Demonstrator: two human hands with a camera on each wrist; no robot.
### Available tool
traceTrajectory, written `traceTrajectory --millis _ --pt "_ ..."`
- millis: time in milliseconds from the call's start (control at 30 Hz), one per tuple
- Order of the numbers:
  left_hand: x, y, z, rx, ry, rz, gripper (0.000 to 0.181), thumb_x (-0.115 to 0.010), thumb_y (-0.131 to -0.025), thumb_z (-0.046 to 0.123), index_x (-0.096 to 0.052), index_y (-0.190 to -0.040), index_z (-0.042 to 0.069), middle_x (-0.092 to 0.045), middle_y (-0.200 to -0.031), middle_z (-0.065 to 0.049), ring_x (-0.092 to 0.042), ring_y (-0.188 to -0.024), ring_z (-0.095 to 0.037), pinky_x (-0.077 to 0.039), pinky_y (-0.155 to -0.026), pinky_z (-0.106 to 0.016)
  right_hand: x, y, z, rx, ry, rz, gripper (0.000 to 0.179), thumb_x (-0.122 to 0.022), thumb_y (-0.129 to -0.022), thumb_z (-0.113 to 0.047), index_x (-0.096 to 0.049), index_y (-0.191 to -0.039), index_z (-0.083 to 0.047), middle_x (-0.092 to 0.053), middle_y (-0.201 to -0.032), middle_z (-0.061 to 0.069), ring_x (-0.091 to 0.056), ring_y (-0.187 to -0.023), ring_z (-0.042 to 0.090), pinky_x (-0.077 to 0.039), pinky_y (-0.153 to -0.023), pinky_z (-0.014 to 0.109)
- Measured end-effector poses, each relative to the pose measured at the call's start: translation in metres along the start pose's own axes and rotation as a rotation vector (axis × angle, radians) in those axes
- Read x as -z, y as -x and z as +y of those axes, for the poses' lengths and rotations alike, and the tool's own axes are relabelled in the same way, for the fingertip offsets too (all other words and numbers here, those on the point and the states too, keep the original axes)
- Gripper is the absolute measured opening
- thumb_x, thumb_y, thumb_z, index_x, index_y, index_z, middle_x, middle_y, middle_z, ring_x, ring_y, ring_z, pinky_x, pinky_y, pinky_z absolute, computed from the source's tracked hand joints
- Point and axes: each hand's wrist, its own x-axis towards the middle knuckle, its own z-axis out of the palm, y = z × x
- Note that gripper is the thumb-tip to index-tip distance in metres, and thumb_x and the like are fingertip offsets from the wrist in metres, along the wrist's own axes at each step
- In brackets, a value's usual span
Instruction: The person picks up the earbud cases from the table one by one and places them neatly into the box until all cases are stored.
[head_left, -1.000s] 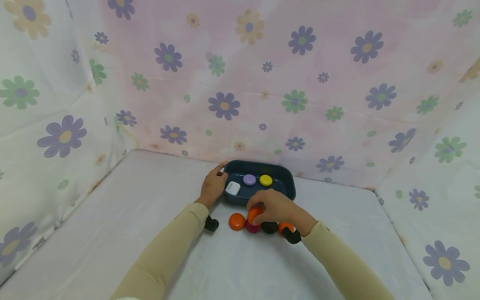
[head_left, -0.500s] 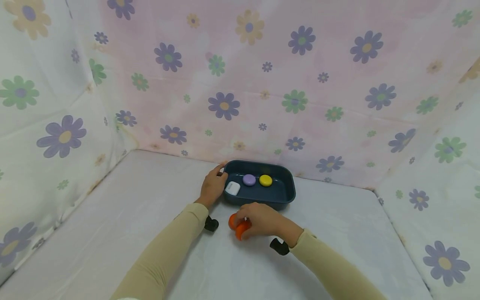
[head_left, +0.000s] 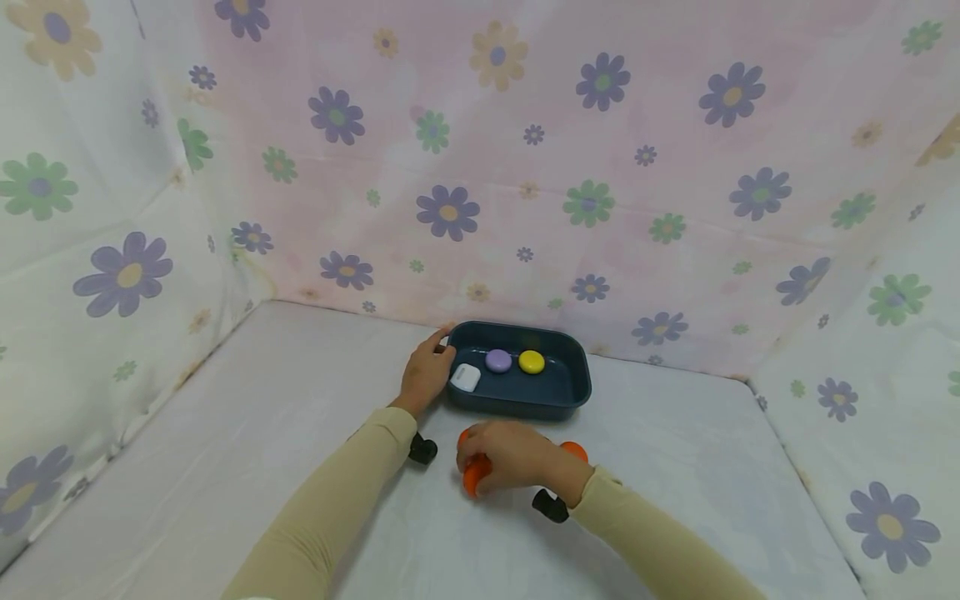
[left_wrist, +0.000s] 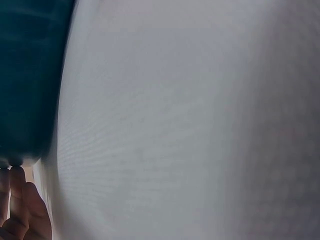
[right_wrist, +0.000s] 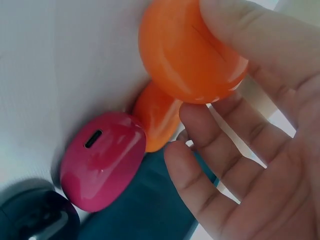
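My right hand (head_left: pixel 517 454) pinches a glossy orange pebble-shaped piece (right_wrist: pixel 192 50) between thumb and fingertips, close over the table. Just beyond it, partly covered, lies another orange piece (right_wrist: pixel 159 117). Beside that, in the right wrist view, sits a crimson piece (right_wrist: pixel 102 162) with a small dark slot, then a dark green-black one (right_wrist: pixel 40 215). In the head view, my hand hides those last two. My left hand (head_left: pixel 427 375) rests against the left end of a dark blue-green tray (head_left: pixel 525 408), its fingertips (left_wrist: pixel 17 172) at the outer wall.
Inside the tray lie a white rounded-square piece (head_left: pixel 466 377), a purple round piece (head_left: pixel 498 361) and a yellow round piece (head_left: pixel 532 362). Another orange piece (head_left: pixel 574 451) shows beyond my right wrist. Flower-printed cloth (head_left: pixel 480 167) walls the table at back and sides.
From above the crimson piece, my right hand has moved left and nearer me with the orange piece. The orange piece beyond the wrist, hidden half a second ago, shows again. My left hand stays put.
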Motion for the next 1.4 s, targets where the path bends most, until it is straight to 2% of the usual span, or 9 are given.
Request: traceTrajectory --millis 200,700,933,1033,1167,1400 --pt "0.0 0.0 -0.001 -0.003 0.008 0.003 0.05 -0.046 -0.094 0.036 -0.046 -0.143 0.029 -0.061 -0.12 -0.008 -0.055 -0.104 -0.026 -0.044 -0.091 -0.042 0.001 -0.002 -0.005 -0.005 0.02 -0.008 0.023 -0.079 -0.078 -0.024 -0.07 -0.1 -0.026 -0.06 -0.099 -0.011 -0.051 -0.083 0.005 -0.042 -0.072 0.017" --pt "0.0 0.002 0.0 -0.019 0.013 0.015 0.05 -0.046 -0.094 0.035 -0.046 -0.143 0.028 -0.061 -0.12 -0.007 -0.056 -0.106 -0.026 -0.044 -0.092 -0.043 -0.005 -0.005 -0.001 0.003 0.077 0.025 0.024 -0.077 -0.08 -0.026 -0.071 -0.103 -0.027 -0.062 -0.102 -0.011 -0.054 -0.086 0.005 -0.046 -0.077 0.017" --pt "0.0 0.002 -0.001 -0.022 0.011 0.014 0.051 -0.045 -0.093 0.036 -0.046 -0.143 0.028 -0.061 -0.121 -0.008 -0.056 -0.106 -0.026 -0.045 -0.092 -0.043 -0.003 -0.005 0.001 0.008 0.063 0.035 0.024 -0.076 -0.081 -0.026 -0.071 -0.105 -0.026 -0.064 -0.103 -0.011 -0.055 -0.088 0.004 -0.047 -0.078 0.017" --pt "0.0 0.002 -0.001 -0.019 0.008 0.014 0.05 -0.045 -0.094 0.036 -0.046 -0.143 0.028 -0.061 -0.121 -0.008 -0.056 -0.105 -0.026 -0.045 -0.091 -0.043 0.002 -0.005 0.005 0.008 0.039 0.072 0.024 -0.075 -0.083 -0.028 -0.071 -0.106 -0.026 -0.063 -0.101 -0.012 -0.055 -0.089 0.005 -0.048 -0.079 0.018" --pt "0.0 0.002 0.0 -0.012 0.003 0.01 0.05 -0.044 -0.094 0.036 -0.046 -0.143 0.029 -0.06 -0.122 -0.008 -0.055 -0.105 -0.026 -0.045 -0.092 -0.042 0.013 -0.005 0.012 -0.016 -0.023 0.161 0.024 -0.072 -0.085 -0.029 -0.07 -0.108 -0.022 -0.064 -0.101 -0.007 -0.058 -0.092 0.012 -0.049 -0.078 0.022" --pt "0.001 0.003 0.0 -0.035 0.015 0.007 0.051 -0.045 -0.092 0.034 -0.047 -0.143 0.026 -0.061 -0.12 -0.009 -0.056 -0.105 -0.027 -0.045 -0.092 -0.043 0.029 -0.006 0.024 -0.096 -0.074 0.334 0.032 -0.071 -0.084 -0.031 -0.068 -0.114 -0.021 -0.065 -0.116 -0.003 -0.056 -0.108 0.018 -0.05 -0.093 0.035"
